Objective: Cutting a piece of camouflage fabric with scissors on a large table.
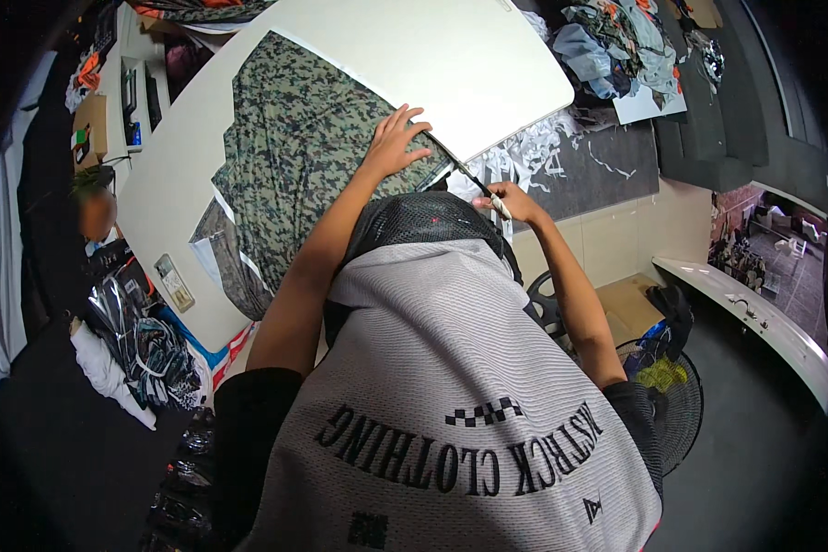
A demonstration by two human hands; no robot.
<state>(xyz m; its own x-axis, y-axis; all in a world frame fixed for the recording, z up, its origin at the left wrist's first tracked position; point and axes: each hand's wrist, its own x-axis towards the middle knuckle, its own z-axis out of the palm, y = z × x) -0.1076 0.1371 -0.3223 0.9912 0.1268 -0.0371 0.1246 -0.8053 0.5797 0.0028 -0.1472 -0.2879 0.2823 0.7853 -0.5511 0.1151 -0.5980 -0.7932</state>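
My left hand (397, 145) lies flat with spread fingers on a sheet of green camouflage fabric (294, 138), close to the fabric's right edge. In my right hand (517, 202) is a pair of scissors (469, 175) with dark blades and a white-wrapped handle. The blades point up and left, at the fabric's lower right corner beside my left hand. Whether they are parted or closed is too small to tell. The fabric is spread over a white table (432, 55), and its near part is hidden by my arm and body.
Grey fabric (223, 248) hangs at the table's left side, near a small flat box (174, 281). White strips of scrap (529, 156) lie on a dark surface to the right. A fabric heap (616, 46) is at the far right; a black fan (676, 405) stands lower right.
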